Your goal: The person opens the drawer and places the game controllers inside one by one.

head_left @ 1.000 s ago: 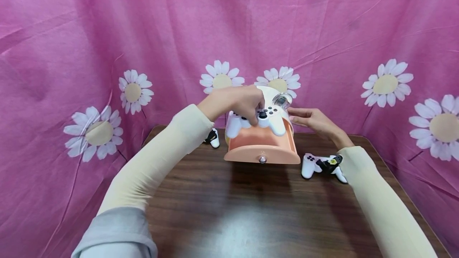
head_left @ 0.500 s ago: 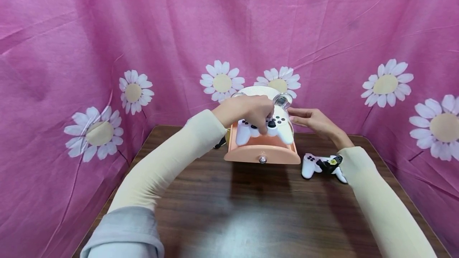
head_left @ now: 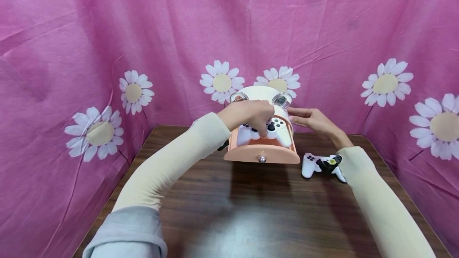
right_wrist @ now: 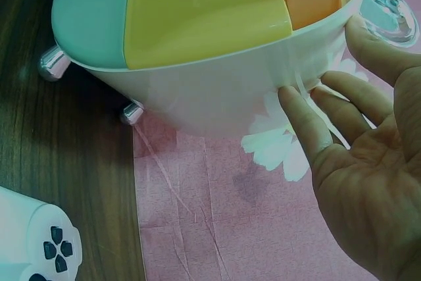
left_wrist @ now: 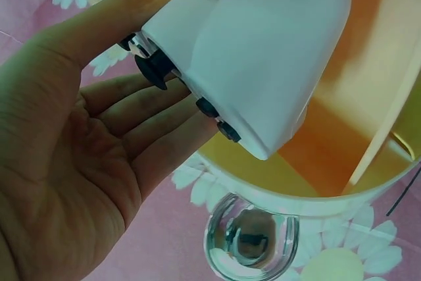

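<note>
My left hand (head_left: 251, 116) pinches a white game controller (head_left: 283, 134) by its middle, thumb on one face. The controller sits tilted within the pulled-out peach drawer (head_left: 259, 154), at the top of a small white cabinet (head_left: 259, 91). In the left wrist view the controller's grip (left_wrist: 276, 51) is over the drawer's interior. My right hand (head_left: 317, 120) rests its fingertips on the cabinet's right side. In the right wrist view, the straight fingers touch the white side wall (right_wrist: 210, 97), above a yellow drawer (right_wrist: 204, 18) and a green one (right_wrist: 92, 18).
A second white controller (head_left: 308, 166) with a black cable bundle lies on the wooden table (head_left: 222, 206) beside my right sleeve. A dark object (head_left: 224, 145), mostly hidden by my left sleeve, lies left of the cabinet. A pink flowered curtain (head_left: 186, 51) hangs behind.
My left hand has moved right and a little down with the controller, which now sits lower and deeper in the drawer. My right hand has stayed on the cabinet's side.
</note>
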`<state>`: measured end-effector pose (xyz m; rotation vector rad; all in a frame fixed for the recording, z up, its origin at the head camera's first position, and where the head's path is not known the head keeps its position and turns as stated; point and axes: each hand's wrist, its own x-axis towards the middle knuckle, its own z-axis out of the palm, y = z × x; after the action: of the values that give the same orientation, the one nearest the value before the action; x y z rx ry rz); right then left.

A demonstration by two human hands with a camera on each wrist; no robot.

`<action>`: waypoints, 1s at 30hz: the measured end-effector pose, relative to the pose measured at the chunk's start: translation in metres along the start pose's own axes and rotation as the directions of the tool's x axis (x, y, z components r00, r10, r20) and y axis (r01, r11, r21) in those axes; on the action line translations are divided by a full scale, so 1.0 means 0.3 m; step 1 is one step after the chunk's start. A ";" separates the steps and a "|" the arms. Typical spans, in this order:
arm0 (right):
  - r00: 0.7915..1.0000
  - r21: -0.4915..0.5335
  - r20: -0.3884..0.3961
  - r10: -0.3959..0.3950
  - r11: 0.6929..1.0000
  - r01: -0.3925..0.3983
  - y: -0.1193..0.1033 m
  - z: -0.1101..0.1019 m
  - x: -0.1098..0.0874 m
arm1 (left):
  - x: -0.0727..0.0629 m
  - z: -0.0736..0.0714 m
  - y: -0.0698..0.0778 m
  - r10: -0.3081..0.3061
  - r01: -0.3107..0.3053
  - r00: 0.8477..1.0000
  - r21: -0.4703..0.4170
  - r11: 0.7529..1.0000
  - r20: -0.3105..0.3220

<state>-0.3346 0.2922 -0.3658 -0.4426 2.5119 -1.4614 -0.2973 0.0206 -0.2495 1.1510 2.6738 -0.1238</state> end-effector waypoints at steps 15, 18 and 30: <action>1.000 -0.002 -0.012 0.002 1.000 -0.002 -0.006 0.000 0.004 | 0.015 0.038 -0.013 -0.023 0.023 0.999 0.015 1.000 0.022; 1.000 0.004 -0.010 0.006 1.000 -0.006 -0.005 0.001 0.004 | 0.017 0.042 -0.016 -0.027 0.026 0.999 0.011 1.000 0.024; 1.000 0.020 0.002 0.007 1.000 -0.007 -0.006 0.001 0.002 | 0.010 0.044 -0.020 -0.042 0.045 0.997 -0.048 0.998 0.057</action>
<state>-0.3349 0.2909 -0.3645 -0.4317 2.4922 -1.4816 -0.3013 0.0163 -0.2632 1.0590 2.6386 -0.0962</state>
